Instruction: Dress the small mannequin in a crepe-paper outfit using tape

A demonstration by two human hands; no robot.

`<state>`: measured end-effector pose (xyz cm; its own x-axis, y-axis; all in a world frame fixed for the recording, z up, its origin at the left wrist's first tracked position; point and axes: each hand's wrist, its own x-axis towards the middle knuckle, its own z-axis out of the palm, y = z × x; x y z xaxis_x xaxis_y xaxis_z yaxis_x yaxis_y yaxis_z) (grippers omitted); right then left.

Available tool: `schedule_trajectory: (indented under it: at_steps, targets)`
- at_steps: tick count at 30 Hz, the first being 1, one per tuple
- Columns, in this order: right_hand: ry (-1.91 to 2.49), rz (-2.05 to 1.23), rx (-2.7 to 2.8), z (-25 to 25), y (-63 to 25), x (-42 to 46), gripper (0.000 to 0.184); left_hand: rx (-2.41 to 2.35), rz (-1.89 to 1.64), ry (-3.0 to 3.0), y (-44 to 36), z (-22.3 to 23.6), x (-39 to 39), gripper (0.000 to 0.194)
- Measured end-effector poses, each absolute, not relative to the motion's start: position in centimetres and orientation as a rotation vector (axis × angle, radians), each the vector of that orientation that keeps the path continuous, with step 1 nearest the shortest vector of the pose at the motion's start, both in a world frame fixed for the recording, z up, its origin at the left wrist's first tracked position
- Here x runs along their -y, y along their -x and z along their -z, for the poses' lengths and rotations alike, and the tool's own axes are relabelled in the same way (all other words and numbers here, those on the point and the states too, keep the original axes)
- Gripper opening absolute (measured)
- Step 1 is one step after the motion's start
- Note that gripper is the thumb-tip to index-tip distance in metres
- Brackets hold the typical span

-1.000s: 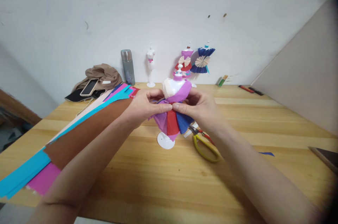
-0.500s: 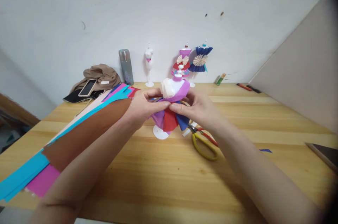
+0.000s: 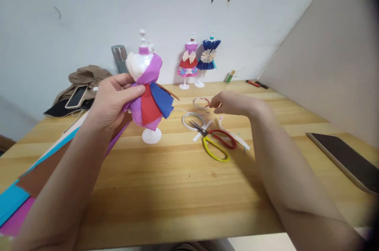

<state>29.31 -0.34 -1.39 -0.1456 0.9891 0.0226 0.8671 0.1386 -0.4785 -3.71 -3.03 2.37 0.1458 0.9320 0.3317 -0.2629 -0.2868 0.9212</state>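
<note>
My left hand (image 3: 114, 99) is closed around the waist of a small white mannequin (image 3: 144, 61). Its dress is made of coloured paper, with a cream and purple top and a skirt (image 3: 151, 107) of purple, red and blue panels. The thumb presses at the waist, and the round white base shows below. My right hand (image 3: 229, 103) reaches over the table, fingers curved and a little apart, with nothing seen in them. Its fingertips are beside a roll of tape (image 3: 201, 103); whether they touch it I cannot tell. Scissors (image 3: 211, 138) with yellow and red handles lie open nearer me.
A second tape roll (image 3: 193, 121) and white strips (image 3: 237, 138) lie around the scissors. Two dressed mannequins (image 3: 188, 59) stand by the wall. Coloured paper sheets (image 3: 44, 168) lie at left, near a phone (image 3: 77, 97) and flask (image 3: 119, 58). A dark tablet-like slab (image 3: 345, 158) lies right.
My left hand has moved left and up in view with the mannequin. My right hand has let go of it and gone toward the tape roll. The view has turned to the right.
</note>
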Motion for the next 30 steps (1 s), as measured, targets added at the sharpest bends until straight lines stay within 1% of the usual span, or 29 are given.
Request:
schedule_trajectory:
  at_steps: [1,2,4,6,7,11,14,17,18,19,21,23,30]
  targets:
    - [1.837,-0.511,2.071,2.0,-30.1,-0.2,0.015,-0.741,-1.406,-1.341,3.9,-2.6,3.1,0.026]
    - [1.879,-0.533,2.058,2.7,-30.8,-0.6,0.022,-0.756,-1.416,-1.351,4.1,-2.9,3.2,0.026]
    - [1.987,-0.649,2.018,4.0,-31.9,-1.1,0.038,-0.779,-1.419,-1.367,4.3,-3.2,3.3,0.025]
    - [2.066,-0.754,1.958,5.4,-32.4,-1.4,0.047,-0.776,-1.407,-1.379,4.2,-3.3,3.4,0.026]
    - [2.064,-0.777,1.949,6.0,-32.4,-1.5,0.048,-0.766,-1.389,-1.383,4.1,-3.2,3.4,0.027]
    - [2.008,-0.819,1.970,6.6,-32.0,-1.9,0.041,-0.708,-1.330,-1.383,3.6,-2.4,3.4,0.027]
    - [1.925,-0.801,1.977,5.2,-31.4,-2.0,0.034,-0.693,-1.274,-1.384,3.4,-1.7,3.0,0.028]
    - [1.752,-0.812,1.927,3.5,-30.6,-1.6,0.021,-0.698,-1.215,-1.410,3.4,-1.2,2.5,0.035]
    - [1.680,-0.844,1.880,3.1,-30.3,-1.4,0.020,-0.695,-1.197,-1.417,3.4,-1.1,2.4,0.038]
    - [1.606,-0.878,1.828,2.9,-30.0,-1.3,0.022,-0.690,-1.186,-1.417,3.5,-1.0,2.2,0.039]
    - [1.473,-0.924,1.727,2.7,-29.4,-1.2,0.031,-0.670,-1.194,-1.406,3.6,-0.8,1.9,0.039]
    - [1.383,-0.918,1.670,2.8,-28.9,-1.2,0.038,-0.646,-1.211,-1.383,3.7,-0.5,1.6,0.038]
    - [1.144,-1.023,1.438,3.3,-27.0,-1.3,0.042,-0.654,-1.192,-1.305,3.8,0.3,0.9,0.039]
